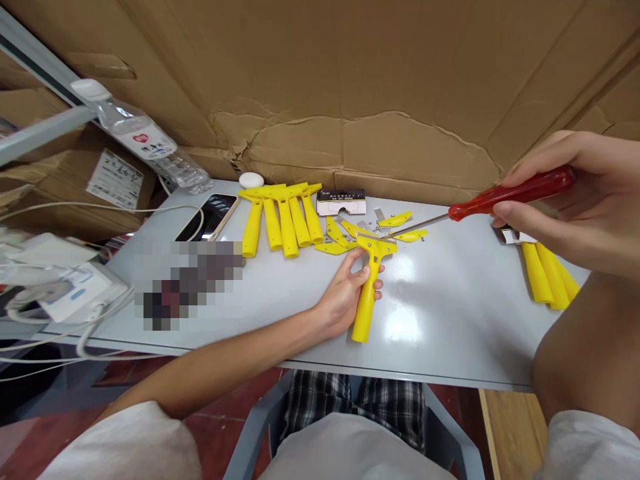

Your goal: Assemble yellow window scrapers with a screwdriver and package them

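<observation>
My left hand [345,293] is closed around the handle of a yellow scraper [367,300], which I hold upright above the table with its wide head at the top. In my right hand [590,200] is a screwdriver [510,193] with a clear red handle. Its metal shaft points left and down, and the tip reaches the scraper's head; whether it sits on a screw is too small to tell. Just behind the scraper lie loose yellow head pieces [395,219] and small metal blades.
Several yellow scrapers [287,227] lie at the back left beside a small black-and-white box [341,202]. More yellow handles [543,277] are at the right. A phone [213,217], a plastic bottle [150,143], and a white power strip [85,287] with cables occupy the left. Cardboard [350,87] stands behind.
</observation>
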